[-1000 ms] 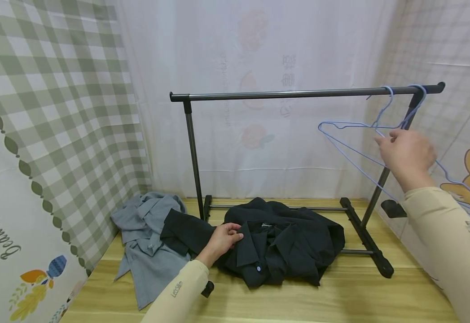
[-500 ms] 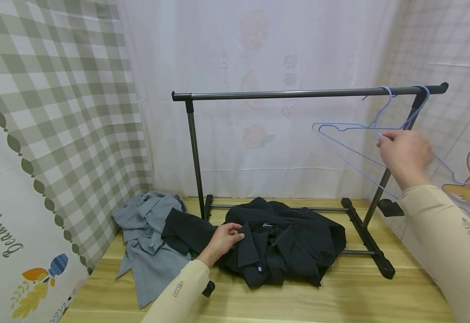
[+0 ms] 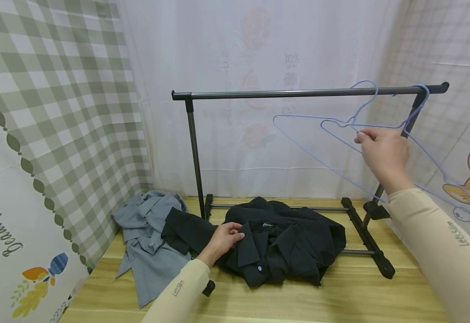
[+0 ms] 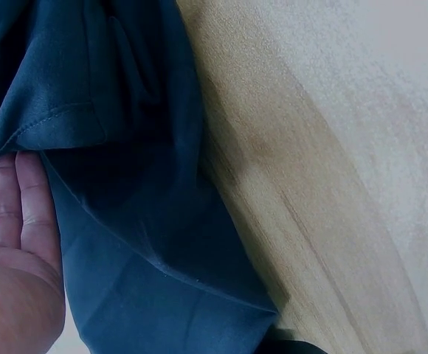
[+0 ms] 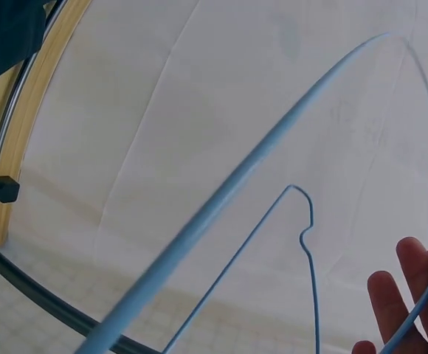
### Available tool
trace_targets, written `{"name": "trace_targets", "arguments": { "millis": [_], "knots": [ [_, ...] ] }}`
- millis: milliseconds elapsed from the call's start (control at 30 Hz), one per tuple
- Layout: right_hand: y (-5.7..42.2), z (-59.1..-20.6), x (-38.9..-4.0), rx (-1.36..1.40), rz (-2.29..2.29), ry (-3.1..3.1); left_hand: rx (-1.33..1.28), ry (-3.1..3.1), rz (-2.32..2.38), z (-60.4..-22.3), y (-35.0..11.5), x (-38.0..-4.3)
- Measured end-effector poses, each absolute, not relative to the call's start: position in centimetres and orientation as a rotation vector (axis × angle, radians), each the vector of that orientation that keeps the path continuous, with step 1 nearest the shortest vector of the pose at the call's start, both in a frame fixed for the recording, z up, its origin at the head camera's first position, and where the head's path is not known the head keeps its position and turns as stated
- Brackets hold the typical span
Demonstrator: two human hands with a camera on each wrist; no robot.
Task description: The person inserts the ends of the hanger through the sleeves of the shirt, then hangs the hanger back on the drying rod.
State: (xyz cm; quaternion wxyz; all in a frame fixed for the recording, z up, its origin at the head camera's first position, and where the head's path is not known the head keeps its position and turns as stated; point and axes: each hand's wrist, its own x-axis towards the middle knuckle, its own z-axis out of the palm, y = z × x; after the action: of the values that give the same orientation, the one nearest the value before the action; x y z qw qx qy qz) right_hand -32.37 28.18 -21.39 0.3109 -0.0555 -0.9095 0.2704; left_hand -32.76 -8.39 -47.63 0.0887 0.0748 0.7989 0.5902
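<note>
A black collared shirt [image 3: 299,229] lies crumpled on the wooden table. My left hand [image 3: 223,240] pinches the edge of its collar; in the left wrist view several of those fingers [image 4: 35,195] reach under a fold of the cloth. At the right, my right hand [image 3: 386,154] grips a blue wire hanger [image 5: 236,181] just below its neck, thumb and fingertips together. The hook of this hanger stands up at the rail, its curve rising above the bar. A second blue hanger [image 3: 428,93] hangs on the rail behind the hand, near the right post.
A black clothes rack [image 3: 259,94] spans the table, with a foot bar [image 3: 380,262] at the right. A grey-blue shirt [image 3: 158,264] lies at the left, partly under a black sleeve [image 3: 186,231]. Checked cloth [image 3: 93,89] hangs on the left.
My right hand has moved left with the hanger, whose hook has risen and shifted left along the rail, away from the second hanger. The left hand and both shirts have stayed put.
</note>
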Motion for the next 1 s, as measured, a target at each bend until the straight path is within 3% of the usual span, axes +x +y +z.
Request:
{"name": "trace_targets", "arguments": {
  "millis": [533,1000],
  "knots": [
    [26.7,-21.4,-32.1,-0.067,0.770,-2.297,0.226,2.376,1.754,-47.6,-8.6,-32.8],
    [27.1,-25.8,-31.0,0.182,0.688,-2.467,0.237,2.378,1.722,-47.5,-8.6,-32.7]
  ]
}}
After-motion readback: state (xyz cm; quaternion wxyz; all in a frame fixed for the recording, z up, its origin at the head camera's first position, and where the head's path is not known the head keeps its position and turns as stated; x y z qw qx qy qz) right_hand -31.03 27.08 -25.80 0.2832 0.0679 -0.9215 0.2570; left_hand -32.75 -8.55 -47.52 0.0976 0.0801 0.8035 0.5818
